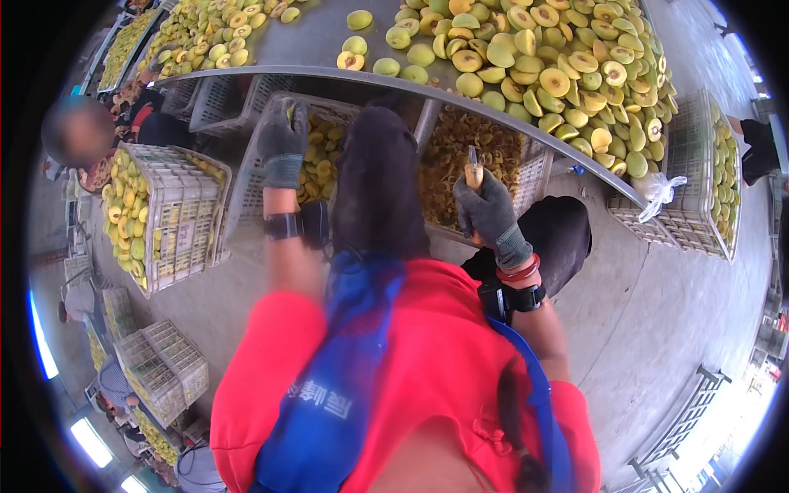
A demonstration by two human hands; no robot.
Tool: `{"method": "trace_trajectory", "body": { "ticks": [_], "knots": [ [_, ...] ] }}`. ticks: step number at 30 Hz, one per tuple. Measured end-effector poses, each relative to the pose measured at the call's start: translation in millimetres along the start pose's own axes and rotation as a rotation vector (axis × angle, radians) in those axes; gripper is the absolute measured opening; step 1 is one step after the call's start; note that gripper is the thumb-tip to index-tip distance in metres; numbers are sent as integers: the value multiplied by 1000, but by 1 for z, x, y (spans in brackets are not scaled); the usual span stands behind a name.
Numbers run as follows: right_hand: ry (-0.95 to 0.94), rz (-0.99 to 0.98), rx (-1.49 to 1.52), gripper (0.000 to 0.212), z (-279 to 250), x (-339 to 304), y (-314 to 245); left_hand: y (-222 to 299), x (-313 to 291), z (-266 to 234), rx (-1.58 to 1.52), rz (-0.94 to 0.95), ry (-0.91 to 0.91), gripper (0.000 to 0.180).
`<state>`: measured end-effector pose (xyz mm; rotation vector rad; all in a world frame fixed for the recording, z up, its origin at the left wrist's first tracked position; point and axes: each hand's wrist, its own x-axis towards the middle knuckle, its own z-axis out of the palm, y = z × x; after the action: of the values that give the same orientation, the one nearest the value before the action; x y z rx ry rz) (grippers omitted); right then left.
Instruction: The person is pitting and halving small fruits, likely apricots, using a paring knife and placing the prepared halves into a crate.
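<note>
My left hand (283, 146), in a dark grey glove, is over the left side of a light plastic crate (245, 193) below the table edge. Its fingers point away from me, slightly apart, and no object shows in them. Halved yellow-green stone fruit (319, 160) lies in that crate. My right hand (491, 212), gloved too, is closed around the wooden handle of a small hand tool (473, 171). The tool's short metal tip points up and away, in front of a crate of brown scraps (464, 156).
A metal table (316, 41) ahead carries heaps of halved fruit (567, 70). Fruit-filled crates stand at left (193, 209) and right (690, 193). A clear plastic bag (660, 191) hangs at the table's right edge. Another person (156, 123) is at far left; stacked crates (164, 366) stand behind.
</note>
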<state>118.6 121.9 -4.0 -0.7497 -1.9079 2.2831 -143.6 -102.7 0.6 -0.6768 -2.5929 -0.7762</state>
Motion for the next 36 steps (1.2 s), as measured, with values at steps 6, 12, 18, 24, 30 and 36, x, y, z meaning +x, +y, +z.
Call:
{"method": "trace_trajectory", "body": {
  "ticks": [6, 12, 18, 24, 30, 36],
  "knots": [
    [34, 10, -4, 12, 8, 6, 5, 20, 54, 56, 165, 262, 15, 39],
    [-32, 175, 261, 13, 7, 3, -5, 77, 113, 129, 294, 135, -725, 40],
    [-46, 203, 536, 13, 6, 1, -3, 51, 126, 158, -22, 108, -752, 54],
    [85, 14, 137, 13, 2, 8, -4, 110, 57, 63, -892, 84, -541, 41],
    [184, -367, -442, 16, 20, -3, -48, 94, 9, 74, -443, 602, -288, 67],
    [284, -487, -495, 21, 22, -10, -55, 183, -20, -5, -1036, 208, -568, 40]
  ]
}}
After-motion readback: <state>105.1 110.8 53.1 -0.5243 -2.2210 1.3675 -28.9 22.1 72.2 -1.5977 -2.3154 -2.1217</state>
